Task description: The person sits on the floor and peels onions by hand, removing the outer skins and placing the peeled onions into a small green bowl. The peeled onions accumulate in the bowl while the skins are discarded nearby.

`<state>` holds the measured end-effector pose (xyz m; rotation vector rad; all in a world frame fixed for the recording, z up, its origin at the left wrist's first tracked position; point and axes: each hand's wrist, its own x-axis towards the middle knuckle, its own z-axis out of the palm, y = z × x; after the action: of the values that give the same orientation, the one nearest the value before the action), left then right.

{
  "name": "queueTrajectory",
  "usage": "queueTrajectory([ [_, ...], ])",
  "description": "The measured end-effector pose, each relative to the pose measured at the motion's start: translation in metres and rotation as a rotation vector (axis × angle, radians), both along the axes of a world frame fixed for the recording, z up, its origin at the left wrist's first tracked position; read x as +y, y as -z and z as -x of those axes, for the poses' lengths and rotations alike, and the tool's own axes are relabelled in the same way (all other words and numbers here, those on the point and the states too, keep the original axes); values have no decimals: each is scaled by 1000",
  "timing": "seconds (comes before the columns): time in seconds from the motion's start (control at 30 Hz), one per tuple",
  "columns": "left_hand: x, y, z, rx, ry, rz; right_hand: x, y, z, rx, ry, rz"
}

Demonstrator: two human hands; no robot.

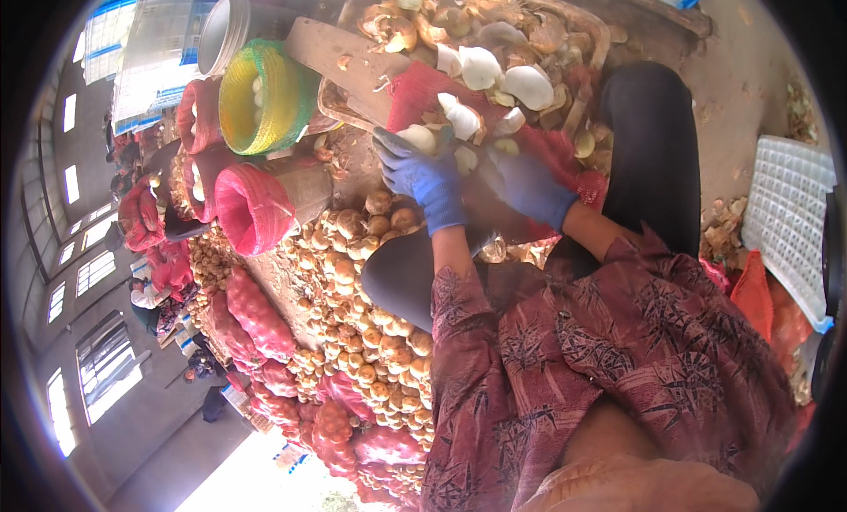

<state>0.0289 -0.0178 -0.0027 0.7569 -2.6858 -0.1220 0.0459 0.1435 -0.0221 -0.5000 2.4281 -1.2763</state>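
Note:
My left hand [427, 181], in a blue work glove, is closed around a pale peeled onion [417, 139]. My right hand [533, 189] wears a matching glove and is blurred close beside it. What it may hold is too smeared to make out. Under both hands a red mesh sack [423, 92] is spread over a wooden board [344, 65] and the edge of a shallow tray [599, 32]. White onion layers [482, 67] and a split white piece [460, 117] lie on the mesh. Brown onion skins [390, 32] fill the tray behind.
A heap of unpeeled onions [370, 340] spreads at my left knee. Beyond it lie full red mesh sacks [261, 313]. A pink mesh-lined bucket [255, 208], a yellow-green mesh-lined container [258, 102] and a white bucket [225, 36] stand left. A white plastic crate [787, 214] sits right.

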Motion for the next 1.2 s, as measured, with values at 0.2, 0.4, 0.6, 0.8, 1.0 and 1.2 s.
queueTrajectory([
  [0.2, -27, 5, -2, 227, 57, -451, -2, -5, 0, -105, 13, -13],
  [0.4, -45, -4, -14, 651, 12, -1142, 0, 20, -5, -32, 12, -30],
  [0.6, -55, -18, -36, 827, 173, -1541, 1, -4, 1, -73, 2, -93],
  [0.8, -38, -67, -57, 980, 237, -2000, -1, 18, 1, -5, 42, -64],
  [1.0, -28, -71, -91, 814, 294, -1538, -3, 6, 1, -285, 37, 151],
  [1.2, -12, -82, -102, 958, 272, -1602, -3, -22, -2, -354, 11, 465],
])
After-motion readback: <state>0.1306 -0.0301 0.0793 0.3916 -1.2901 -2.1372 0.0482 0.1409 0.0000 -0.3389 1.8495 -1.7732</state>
